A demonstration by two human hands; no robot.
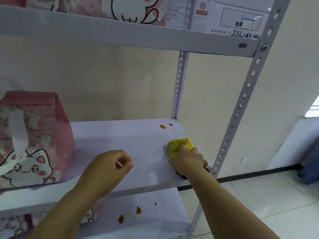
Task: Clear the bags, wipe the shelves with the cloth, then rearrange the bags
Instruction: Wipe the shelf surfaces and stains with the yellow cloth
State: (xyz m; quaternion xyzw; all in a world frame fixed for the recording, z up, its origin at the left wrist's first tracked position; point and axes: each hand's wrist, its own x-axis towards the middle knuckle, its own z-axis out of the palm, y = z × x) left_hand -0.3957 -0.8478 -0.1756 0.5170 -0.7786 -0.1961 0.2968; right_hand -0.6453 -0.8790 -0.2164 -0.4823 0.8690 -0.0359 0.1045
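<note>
Well, several things are cut off on my feed: the pink bag [34, 138] on the middle shelf [120, 135] runs off the left edge, the bags [131, 11] on the top shelf show only their bottoms, and another bag [88, 215] on the lower shelf [164, 221] is half hidden behind the left forearm. Something black [180, 175] sits under the right wrist; I cannot make out what it is. The left hand [108, 168] hovers over the middle shelf's front, fingers curled and thumb meeting forefinger. A pale streak shows in the gap, and I cannot tell whether anything is pinched there. The right hand [187, 160] grips the cloth [177, 145], which is bunched, yellow and nubbly, pressed on the shelf near its right end. The shelf boards are smooth, pale and flat; the posts [241, 100] are grey angle metal punched with holes. The pink bag is glossy, with a cartoon cat and white strap handles. Orange-brown stains [163, 126] lie at the back right corner beyond the cloth, with more spots [138, 210] on the lower shelf. A printed notice [241, 18] hangs upper right; pale tiles [259, 204] cover the floor.
</note>
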